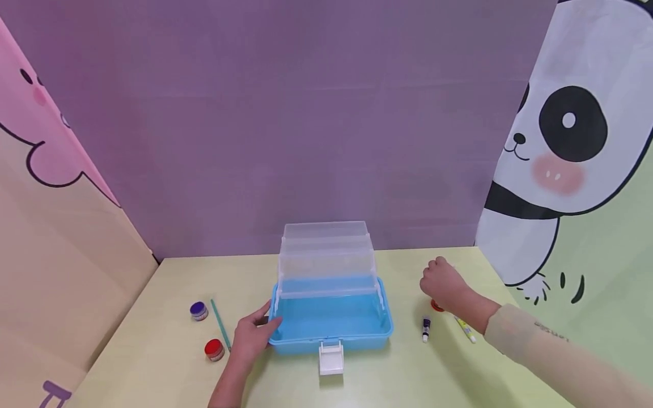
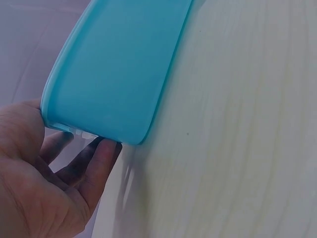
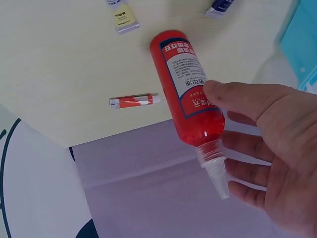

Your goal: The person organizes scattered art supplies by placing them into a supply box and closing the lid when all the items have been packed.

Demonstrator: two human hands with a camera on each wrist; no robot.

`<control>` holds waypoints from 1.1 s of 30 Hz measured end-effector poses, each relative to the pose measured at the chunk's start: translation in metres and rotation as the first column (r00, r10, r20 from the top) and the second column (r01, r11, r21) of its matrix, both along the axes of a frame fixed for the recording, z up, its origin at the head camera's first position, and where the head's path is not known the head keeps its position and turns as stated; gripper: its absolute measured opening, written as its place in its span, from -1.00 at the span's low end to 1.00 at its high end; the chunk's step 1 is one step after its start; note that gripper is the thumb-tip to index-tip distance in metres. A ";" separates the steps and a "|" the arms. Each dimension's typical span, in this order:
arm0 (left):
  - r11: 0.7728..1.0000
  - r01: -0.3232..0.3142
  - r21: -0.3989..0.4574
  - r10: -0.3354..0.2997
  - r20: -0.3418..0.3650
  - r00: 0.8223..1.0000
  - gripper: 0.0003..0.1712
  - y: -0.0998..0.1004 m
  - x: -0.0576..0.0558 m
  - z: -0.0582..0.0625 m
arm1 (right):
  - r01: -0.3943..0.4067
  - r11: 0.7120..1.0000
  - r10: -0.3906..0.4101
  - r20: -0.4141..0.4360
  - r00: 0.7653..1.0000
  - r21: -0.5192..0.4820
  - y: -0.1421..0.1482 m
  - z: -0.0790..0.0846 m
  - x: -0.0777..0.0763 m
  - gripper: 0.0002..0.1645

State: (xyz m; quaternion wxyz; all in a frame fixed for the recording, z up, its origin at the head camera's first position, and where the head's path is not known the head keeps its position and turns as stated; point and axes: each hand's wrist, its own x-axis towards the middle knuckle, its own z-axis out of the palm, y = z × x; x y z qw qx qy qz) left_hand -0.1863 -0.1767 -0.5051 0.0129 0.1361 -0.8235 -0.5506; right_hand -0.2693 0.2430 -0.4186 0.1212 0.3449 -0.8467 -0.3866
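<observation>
A light-blue plastic box (image 1: 296, 347) stands in the middle of the table, its clear lid (image 1: 326, 249) raised and a white latch (image 1: 331, 361) hanging at the front. My left hand (image 1: 252, 334) grips the box's left end, thumb at the rim and fingers against the outer side. In the left wrist view, fingertips (image 2: 106, 148) touch the end wall. To the right of the box, my right hand (image 1: 444, 283) holds a red squeeze bottle (image 3: 190, 89) with a clear pointed nozzle. In the head view, the hand hides most of this bottle.
Left of the box lie a purple-lidded jar (image 1: 198, 310), a red-lidded jar (image 1: 214, 349) and a thin teal stick (image 1: 220, 324). On the right are a dark tube (image 1: 425, 328), a yellow tube (image 1: 465, 330) and an orange-and-white tube (image 3: 131, 101). A purple backdrop (image 1: 326, 124) stands behind.
</observation>
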 end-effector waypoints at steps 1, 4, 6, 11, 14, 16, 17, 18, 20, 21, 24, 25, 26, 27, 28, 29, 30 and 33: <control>1.000 0.000 0.001 0.000 -0.001 1.000 -0.28 0.000 0.000 0.000 | 0.009 1.000 -0.009 -0.011 1.000 0.010 0.000 -0.001 0.000 -0.68; 1.000 -0.006 0.003 0.006 0.006 1.000 -0.28 -0.001 0.000 -0.002 | 0.015 1.000 -0.015 -0.030 0.999 0.017 -0.001 0.000 0.001 -0.67; 1.000 -0.014 0.008 0.014 0.016 1.000 -0.27 0.000 0.000 -0.002 | 0.015 1.000 -0.014 -0.031 0.999 0.025 -0.002 0.000 0.001 -0.67; 1.000 -0.011 0.029 0.011 0.011 1.000 -0.26 0.000 -0.003 -0.003 | 0.025 0.999 -0.022 -0.057 0.998 0.047 -0.001 0.000 -0.002 -0.68; 0.999 -0.010 0.039 0.010 0.002 1.000 -0.26 0.000 -0.004 -0.003 | 0.029 0.998 -0.024 -0.078 0.997 0.063 -0.003 -0.001 -0.004 -0.69; 0.999 -0.013 0.045 0.013 0.002 1.000 -0.27 0.000 -0.004 -0.003 | 0.036 0.995 -0.030 -0.077 0.997 0.088 -0.003 -0.003 -0.004 -0.70; 0.999 -0.014 0.045 0.014 0.004 1.000 -0.28 0.000 -0.003 -0.003 | 0.041 0.994 -0.034 -0.074 0.997 0.100 -0.004 -0.003 -0.003 -0.72; 0.999 -0.014 0.045 0.014 0.006 1.000 -0.28 0.000 -0.003 -0.003 | 0.045 0.993 -0.037 -0.070 0.997 0.112 -0.004 -0.005 -0.003 -0.74; 0.999 -0.011 0.047 0.011 0.012 1.000 -0.28 0.000 -0.002 -0.003 | 0.055 0.988 -0.046 -0.066 0.997 0.143 -0.004 -0.007 -0.002 -0.76; 0.999 -0.008 0.045 0.007 0.012 1.000 -0.28 0.000 -0.002 -0.003 | 0.058 0.986 -0.048 -0.066 0.997 0.157 -0.004 -0.009 -0.002 -0.76; 0.999 -0.001 0.037 0.001 0.018 1.000 -0.27 0.000 -0.001 -0.002 | 0.055 0.979 -0.041 -0.076 0.996 0.196 -0.004 -0.013 -0.002 -0.78; 0.999 0.000 0.035 -0.001 0.019 1.000 -0.27 0.000 -0.001 -0.002 | 0.050 0.977 -0.034 -0.082 0.996 0.207 -0.005 -0.014 -0.003 -0.79; 0.999 -0.001 0.032 0.000 0.019 1.000 -0.27 0.000 -0.001 -0.002 | 0.047 0.974 -0.028 -0.088 0.996 0.220 -0.005 -0.015 -0.003 -0.81; 1.000 -0.001 0.030 0.001 0.019 1.000 -0.27 0.000 -0.001 -0.001 | 0.041 0.973 -0.020 -0.096 0.995 0.226 -0.005 -0.016 -0.004 -0.82; 1.000 -0.003 0.030 0.002 0.020 1.000 -0.27 0.000 -0.001 -0.001 | 0.037 0.972 -0.014 -0.102 0.995 0.231 -0.006 -0.016 -0.004 -0.84; 0.999 -0.006 0.032 0.005 0.017 1.000 -0.28 0.000 -0.001 -0.001 | 0.035 0.972 -0.009 -0.108 0.994 0.234 -0.006 -0.017 -0.005 -0.86; 1.000 -0.004 0.031 0.004 0.015 1.000 -0.28 0.000 0.000 -0.001 | 0.034 0.971 -0.008 -0.112 0.994 0.236 -0.007 -0.017 -0.005 -0.85; 1.000 0.000 0.026 0.000 0.011 1.000 -0.28 -0.001 0.000 -0.001 | 0.029 0.974 -0.005 -0.109 0.994 0.224 -0.006 -0.018 -0.005 -0.78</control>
